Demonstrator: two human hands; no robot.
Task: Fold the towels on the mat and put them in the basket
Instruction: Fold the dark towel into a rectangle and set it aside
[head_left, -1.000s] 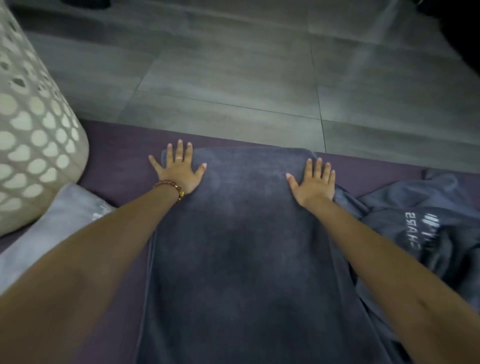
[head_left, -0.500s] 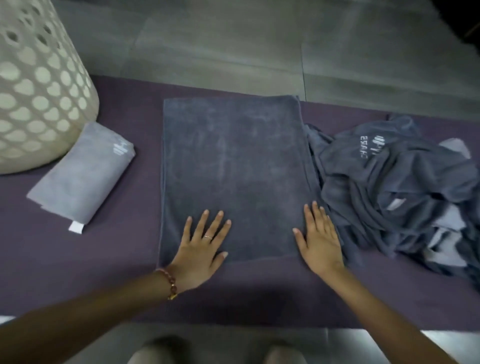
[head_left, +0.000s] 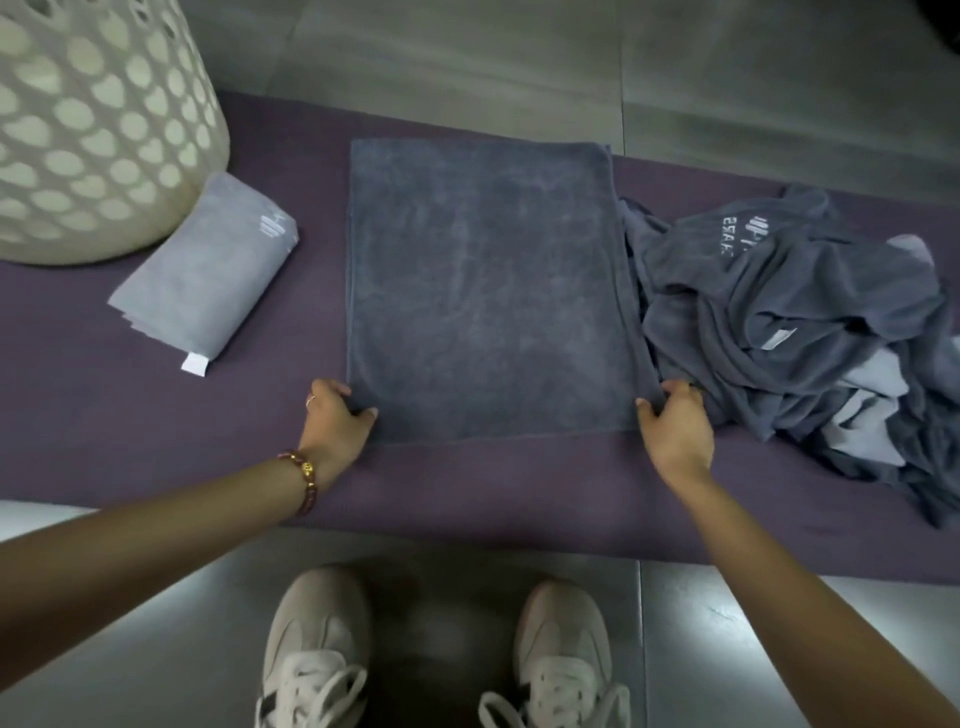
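Pinching the two near corners of a dark grey towel (head_left: 488, 291) spread flat on the purple mat (head_left: 156, 426), a person leans over the work. The left hand (head_left: 337, 415), a beaded bracelet (head_left: 306, 478) at its wrist, has its grip closed on the near left corner, and the right hand (head_left: 675, 421) has its grip closed on the near right corner. A folded pale towel (head_left: 208, 275) lies just beside the white perforated basket (head_left: 93, 130). A rumpled heap of towels (head_left: 795, 322) lies against the flat towel's right edge.
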